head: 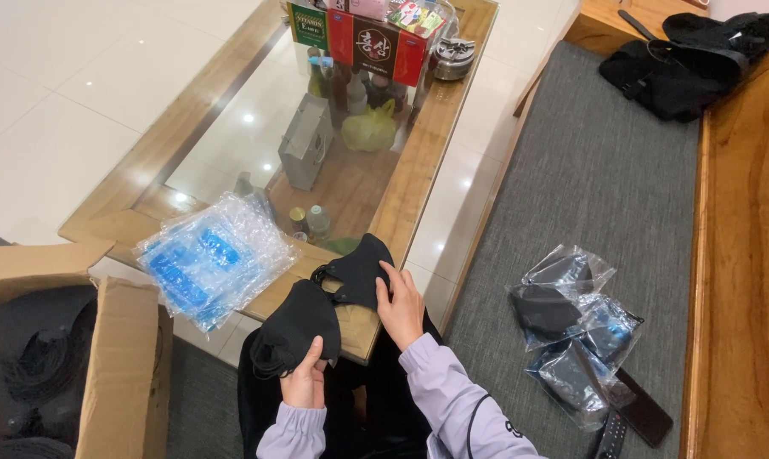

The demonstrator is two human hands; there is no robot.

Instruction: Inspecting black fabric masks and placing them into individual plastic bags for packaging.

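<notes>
Lower centre: left hand (304,382) grips a black mask (295,327), fingers closed on its lower edge. Right hand (400,306) lies open, fingers flat on a second mask (359,270) at the table (401,183) edge. Clear bags (210,263) lie just left.

Lilac long sleeves, dark trousers

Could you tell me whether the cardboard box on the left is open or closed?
Open. The cardboard box has its flaps raised and spread, and dark black items show inside it.
</notes>
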